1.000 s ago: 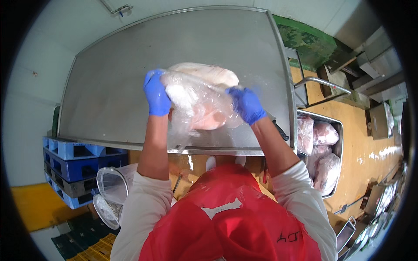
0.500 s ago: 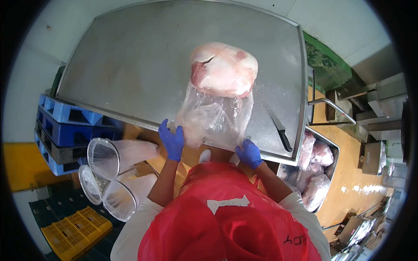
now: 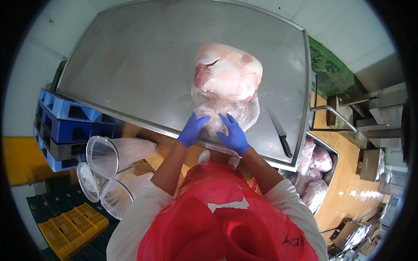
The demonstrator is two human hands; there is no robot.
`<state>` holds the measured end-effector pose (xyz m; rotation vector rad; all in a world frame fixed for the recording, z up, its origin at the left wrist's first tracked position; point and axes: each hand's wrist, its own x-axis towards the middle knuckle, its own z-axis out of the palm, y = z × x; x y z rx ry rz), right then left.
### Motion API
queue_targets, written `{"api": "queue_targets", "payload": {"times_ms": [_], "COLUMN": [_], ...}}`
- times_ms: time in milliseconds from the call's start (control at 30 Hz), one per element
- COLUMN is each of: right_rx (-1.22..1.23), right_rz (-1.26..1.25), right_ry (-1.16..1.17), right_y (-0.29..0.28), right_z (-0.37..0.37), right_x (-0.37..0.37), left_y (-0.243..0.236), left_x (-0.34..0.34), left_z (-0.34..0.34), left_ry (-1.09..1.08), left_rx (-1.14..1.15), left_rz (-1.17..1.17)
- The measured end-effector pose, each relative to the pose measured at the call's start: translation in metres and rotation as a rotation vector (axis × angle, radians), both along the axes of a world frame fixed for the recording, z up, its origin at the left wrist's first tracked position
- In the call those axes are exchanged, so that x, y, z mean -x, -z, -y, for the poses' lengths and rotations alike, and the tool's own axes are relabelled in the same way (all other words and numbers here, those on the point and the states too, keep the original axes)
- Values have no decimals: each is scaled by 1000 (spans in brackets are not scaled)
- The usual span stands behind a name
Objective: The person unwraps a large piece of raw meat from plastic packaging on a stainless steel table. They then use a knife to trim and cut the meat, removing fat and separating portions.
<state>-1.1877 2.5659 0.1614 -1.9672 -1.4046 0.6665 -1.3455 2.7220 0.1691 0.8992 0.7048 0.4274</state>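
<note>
A large pale pink-and-white piece of meat (image 3: 228, 69) rests on the steel table (image 3: 130, 74), with a crumpled clear plastic bag (image 3: 243, 112) bunched below it toward me. My left hand (image 3: 193, 130), in a blue glove, touches the left side of the bunched plastic with its fingers apart. On the plastic's right side, my right hand (image 3: 233, 134), also gloved in blue, is spread open and presses on it. A black-handled knife (image 3: 284, 143) lies to the right of the bag.
Stacked plastic pallets (image 3: 74, 122) stand left, with bag-lined round hoops (image 3: 102, 157) and yellow crates (image 3: 74, 228) below them. At right, a metal bin (image 3: 332, 157) holds several wrapped meat pieces, near a trolley handle (image 3: 333, 111) and a cardboard box (image 3: 370, 164).
The meat was partly under plastic, then uncovered. Since then my hands have moved up and inward from the table's edge, and the spread-out bag has become bunched against the meat.
</note>
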Motion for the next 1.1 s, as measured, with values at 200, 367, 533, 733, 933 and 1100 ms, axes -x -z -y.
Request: {"api": "queue_targets", "payload": {"times_ms": [200,367,533,733,933,1100], "right_rx": [-217,-141,-108,46,-52,-97], "right_rz": [76,-274,-721,-576,-621,-568], "right_ry": [63,735,814,672,613,567], "right_y": [-17,30,73,93,57,13], "right_z": [43,-2,-41,-52,-19,-12], "right_x": [-40,-123,-151,-111,-96,-84], "left_y": [5,-25,4,38,39,20], "left_x": [48,-40,-89,-82,-69,-51], "left_z": [-7,-23,-73,-74,-69,-89], "left_ry": [-376,-420,-322,27,46,-87], "left_rx": [-660,-809,-72,93,-117,-115], "left_rz": [-865,-538,-246,-98,-189,20]}}
